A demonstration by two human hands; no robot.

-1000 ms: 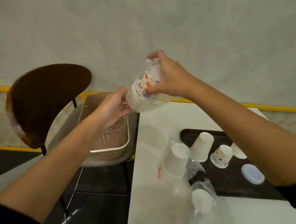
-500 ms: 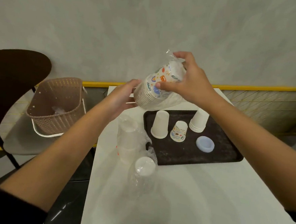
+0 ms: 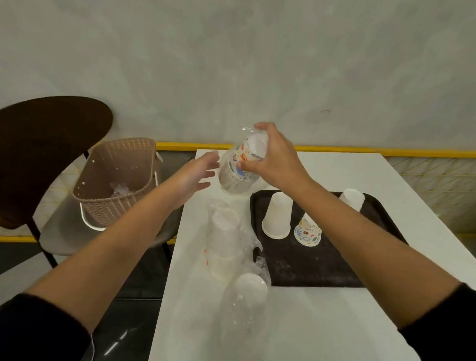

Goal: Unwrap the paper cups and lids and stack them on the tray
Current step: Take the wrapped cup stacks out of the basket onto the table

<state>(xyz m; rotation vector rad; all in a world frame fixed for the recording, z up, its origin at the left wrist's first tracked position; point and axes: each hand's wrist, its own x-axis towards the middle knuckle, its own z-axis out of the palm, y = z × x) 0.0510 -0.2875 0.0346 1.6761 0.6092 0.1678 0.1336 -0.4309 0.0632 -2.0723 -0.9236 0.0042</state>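
My right hand grips the top of a plastic-wrapped stack of printed paper cups held above the table's far left part. My left hand hovers just left of the stack with fingers spread, apart from it. On the black tray stand a white cup stack, a printed cup and another white stack, all upside down. Two wrapped white cup stacks lie on the table left of the tray.
The white table ends at its left edge near my left arm. A brown woven basket with plastic scraps inside sits on a grey chair seat beside it. A dark chair back stands further left. A wall runs behind.
My left hand has let go of the stack's lower end and opened. The view has swung and tilted, so the table and tray sit lower and to the right.
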